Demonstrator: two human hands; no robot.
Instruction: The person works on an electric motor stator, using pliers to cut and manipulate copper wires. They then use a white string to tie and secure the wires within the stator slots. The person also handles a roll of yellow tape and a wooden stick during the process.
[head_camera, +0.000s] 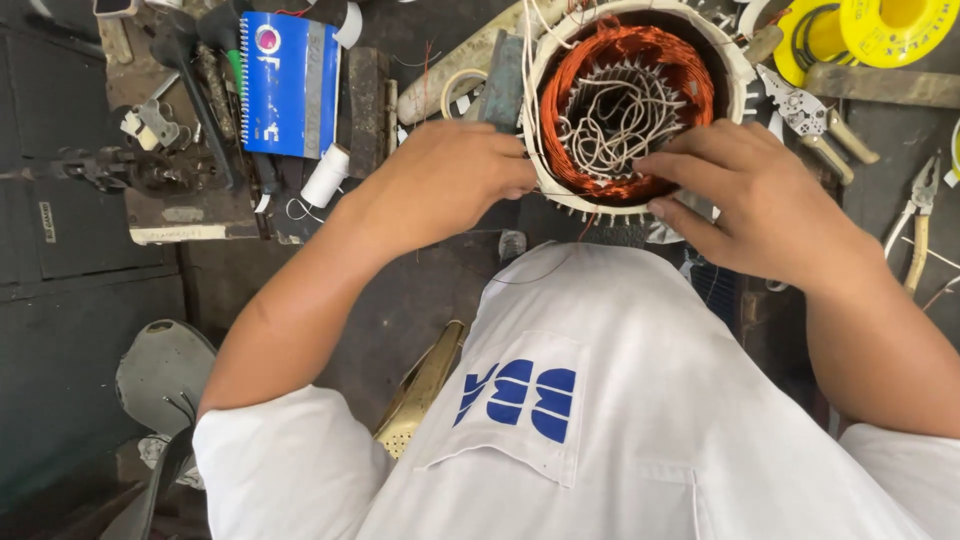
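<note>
A round motor stator (628, 105) with copper windings and white leads in its bore sits on the counter (400, 290) at about 1 o'clock in the view. The left hand (445, 180) grips its rim at 9 o'clock, fingers curled together over the edge. The right hand (750, 205) lies at 4 o'clock, fingers (690, 150) loosely spread, tips on the copper coil. A blue spiral notebook (290, 85) lies at 10 o'clock, pliers (915, 215) at 3 o'clock, and a yellow wire spool (890, 30) at 2 o'clock.
</note>
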